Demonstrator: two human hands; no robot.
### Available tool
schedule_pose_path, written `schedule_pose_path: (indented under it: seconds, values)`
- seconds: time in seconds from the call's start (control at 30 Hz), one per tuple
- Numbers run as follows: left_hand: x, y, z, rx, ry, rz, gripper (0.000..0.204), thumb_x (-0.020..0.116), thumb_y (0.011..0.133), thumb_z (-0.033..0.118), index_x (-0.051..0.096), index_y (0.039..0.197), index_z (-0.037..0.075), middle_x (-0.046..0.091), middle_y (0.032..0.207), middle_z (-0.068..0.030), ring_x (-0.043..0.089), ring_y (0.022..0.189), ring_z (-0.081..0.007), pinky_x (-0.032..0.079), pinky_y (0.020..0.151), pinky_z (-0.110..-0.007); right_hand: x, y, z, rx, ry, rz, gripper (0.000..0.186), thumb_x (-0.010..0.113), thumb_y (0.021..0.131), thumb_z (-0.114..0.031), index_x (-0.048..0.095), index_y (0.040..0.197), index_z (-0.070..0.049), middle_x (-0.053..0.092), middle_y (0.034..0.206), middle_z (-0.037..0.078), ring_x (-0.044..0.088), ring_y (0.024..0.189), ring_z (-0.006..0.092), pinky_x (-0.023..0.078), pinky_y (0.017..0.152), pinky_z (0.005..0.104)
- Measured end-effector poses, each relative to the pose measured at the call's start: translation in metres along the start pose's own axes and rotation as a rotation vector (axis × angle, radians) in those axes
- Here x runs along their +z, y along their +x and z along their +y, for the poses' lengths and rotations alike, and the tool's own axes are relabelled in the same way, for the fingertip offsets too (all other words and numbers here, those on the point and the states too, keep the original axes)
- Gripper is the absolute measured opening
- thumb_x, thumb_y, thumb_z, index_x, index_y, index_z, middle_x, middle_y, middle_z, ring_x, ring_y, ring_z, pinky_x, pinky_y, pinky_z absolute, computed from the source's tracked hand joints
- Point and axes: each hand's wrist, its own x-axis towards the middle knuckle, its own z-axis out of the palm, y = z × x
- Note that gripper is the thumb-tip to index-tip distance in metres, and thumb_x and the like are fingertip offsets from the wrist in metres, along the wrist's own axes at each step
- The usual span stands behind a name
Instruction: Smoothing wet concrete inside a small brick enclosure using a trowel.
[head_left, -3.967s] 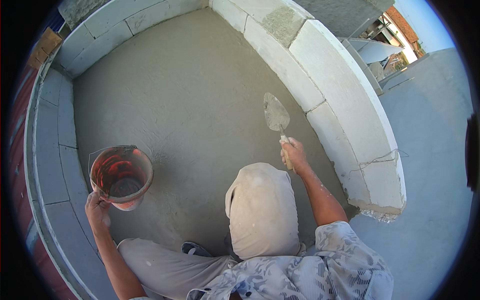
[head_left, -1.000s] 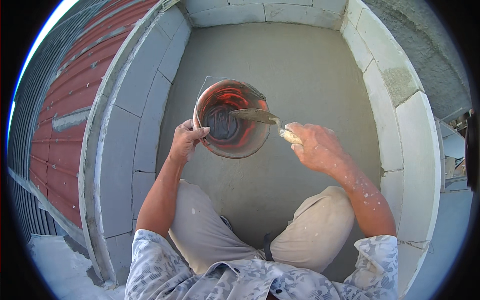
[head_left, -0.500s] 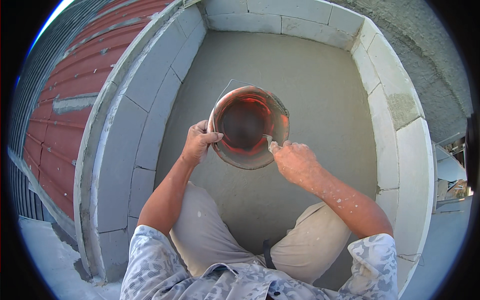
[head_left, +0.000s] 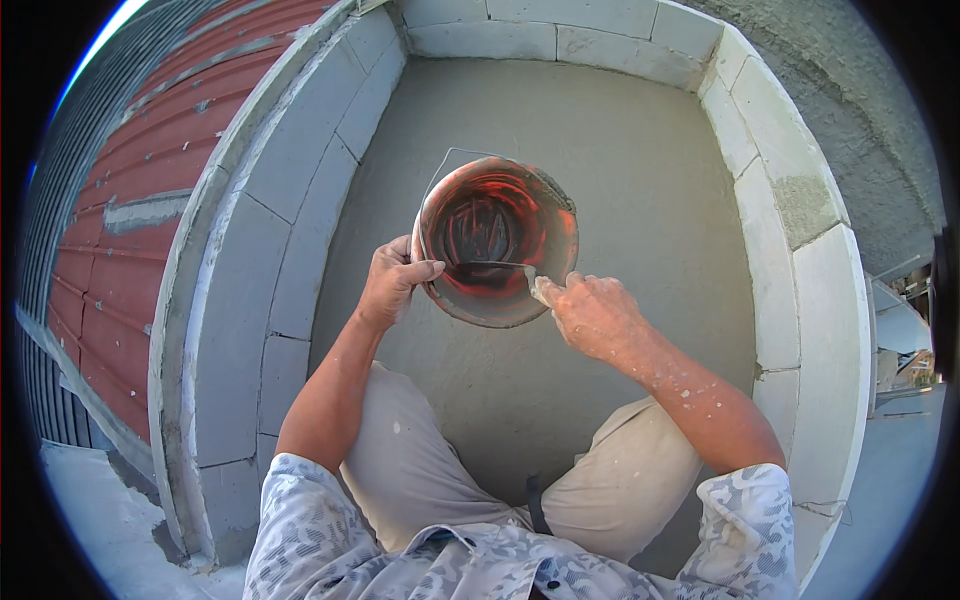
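A mortar-crusted bucket [head_left: 490,312], red-orange inside, is tipped so that its mouth faces me. Grey streaks and smears of mortar cover its inner wall and bottom. My left hand [head_left: 393,283] is closed on the left side of its rim, thumb over the edge. The wire bail [head_left: 436,180] stands up along the far left of the rim. In my right hand [head_left: 597,316], closed round the handle, is a trowel [head_left: 490,264]. Its blade shows nearly edge-on as a thin dark line across the lower part of the bucket's mouth.
Pale block walls [head_left: 250,240] border a smooth grey mortar floor [head_left: 640,200] on the left, far and right sides. My bent knees [head_left: 410,430] are just this side of the bucket. Beyond the left wall is red corrugated sheeting [head_left: 140,200].
The trowel blade has come into sight across the bucket's mouth. Streaks show inside, where it was dark and blurred. The bucket has tilted slightly; my left hand keeps its hold on the rim.
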Motion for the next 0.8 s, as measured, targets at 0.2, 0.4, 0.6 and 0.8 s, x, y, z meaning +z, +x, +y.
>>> schedule_pose_path:
  seconds: [0.2,0.4,0.6,0.8]
  values:
    - [0.007,0.004,-0.007,0.032,0.04,-0.023,0.02,0.073,0.076,-0.001,0.068,0.096,0.001,0.07,0.087,-0.0041,0.063,0.075,-0.0114,0.05,0.071,-0.029,0.015,0.004,0.001,-0.119,-0.261,0.195,0.038,0.058,0.092,-0.008,0.058,0.13,0.001,0.067,0.091,0.016,0.071,0.084,0.0273,0.06,0.068,0.0359]
    - [0.009,0.004,-0.002,0.025,0.111,-0.023,0.02,0.075,0.076,0.0,0.068,0.095,0.0,0.071,0.086,-0.0047,0.063,0.075,-0.0113,0.048,0.07,-0.027,0.012,-0.002,0.008,-0.041,-0.158,0.072,0.038,0.058,0.092,-0.008,0.058,0.129,0.001,0.065,0.091,0.015,0.07,0.087,0.0257,0.06,0.067,0.0359]
    - [0.007,0.007,-0.009,0.056,0.126,-0.011,0.019,0.075,0.078,0.001,0.068,0.095,0.0,0.071,0.087,-0.0048,0.063,0.076,-0.0115,0.048,0.07,-0.027,0.017,0.006,0.004,-0.046,-0.227,0.152,0.036,0.057,0.093,-0.01,0.06,0.127,0.001,0.066,0.095,0.017,0.07,0.086,0.0268,0.06,0.068,0.0365]
    - [0.012,0.006,-0.003,0.055,0.146,-0.007,0.018,0.076,0.078,0.003,0.068,0.094,0.0,0.071,0.087,-0.0052,0.063,0.076,-0.0113,0.049,0.07,-0.028,0.016,-0.001,0.007,-0.008,-0.158,0.088,0.039,0.058,0.093,-0.012,0.058,0.13,0.0,0.064,0.096,0.015,0.068,0.087,0.0251,0.06,0.069,0.0354]
